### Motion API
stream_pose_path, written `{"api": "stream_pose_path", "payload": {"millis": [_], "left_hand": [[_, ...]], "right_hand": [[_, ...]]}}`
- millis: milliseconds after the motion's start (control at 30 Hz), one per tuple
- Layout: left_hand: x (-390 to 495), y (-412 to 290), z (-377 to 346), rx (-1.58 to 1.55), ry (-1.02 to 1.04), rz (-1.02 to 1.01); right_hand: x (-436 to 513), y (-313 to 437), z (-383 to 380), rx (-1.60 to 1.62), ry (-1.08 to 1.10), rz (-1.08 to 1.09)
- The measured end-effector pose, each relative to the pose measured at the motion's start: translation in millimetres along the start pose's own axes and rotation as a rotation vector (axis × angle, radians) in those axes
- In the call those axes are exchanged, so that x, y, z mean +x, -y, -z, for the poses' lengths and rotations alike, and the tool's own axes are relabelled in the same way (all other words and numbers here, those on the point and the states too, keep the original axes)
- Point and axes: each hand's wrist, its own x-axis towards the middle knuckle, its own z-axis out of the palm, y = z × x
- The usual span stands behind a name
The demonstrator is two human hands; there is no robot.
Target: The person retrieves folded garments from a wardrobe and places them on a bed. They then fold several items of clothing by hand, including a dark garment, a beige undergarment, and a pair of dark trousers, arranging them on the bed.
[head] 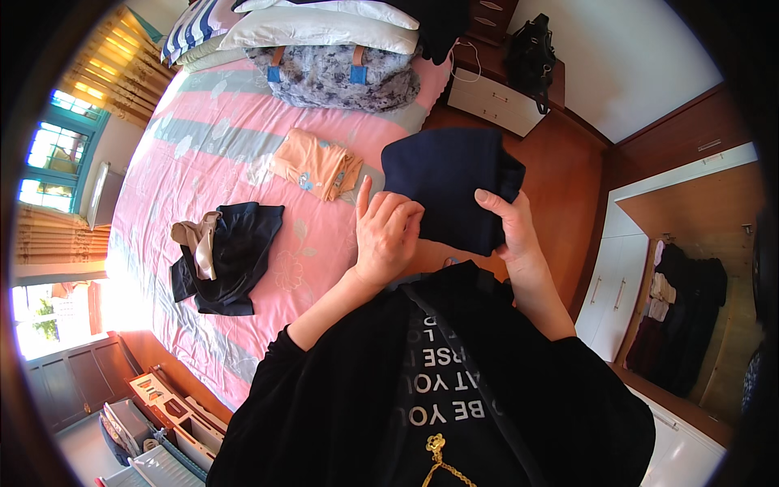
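A folded dark navy garment (444, 182) is held up in front of me, beside the bed's right edge. My right hand (517, 225) grips its right side, thumb on top and fingers beneath. My left hand (389, 234) pinches the garment's lower left edge between thumb and fingers, with the index finger raised. On the bed (322, 243), just beyond my left hand, lies a folded peach garment (316, 163) with small blue prints. Further left, a black garment (243, 243) lies loosely with a beige piece of clothing (199, 240) on it.
A grey patterned bag (341, 79) with blue-tipped straps lies near white pillows (322, 30). A nightstand (493, 103) bears a black bag (529, 55). Clothes (688, 316) hang in an open wardrobe at right. Storage boxes (170, 469) stand at lower left.
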Motion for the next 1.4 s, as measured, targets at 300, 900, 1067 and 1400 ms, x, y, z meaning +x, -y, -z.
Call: {"api": "stream_pose_path", "payload": {"millis": [300, 900, 1067, 1400], "left_hand": [[-31, 25, 3, -0.832, 0.533, 0.855], [-6, 9, -9, -1.868, 0.005, 1.111], [-3, 15, -10, -1.723, -0.051, 1.085], [-3, 2, -8, -1.359, 0.086, 1.177]], "right_hand": [[9, 4, 19, 0.331, 0.019, -0.005], [3, -38, 2, 0.375, 0.056, -0.126], [9, -39, 0, 0.030, -0.214, 0.069], [5, -19, -30, -0.914, 0.150, 0.867]]}}
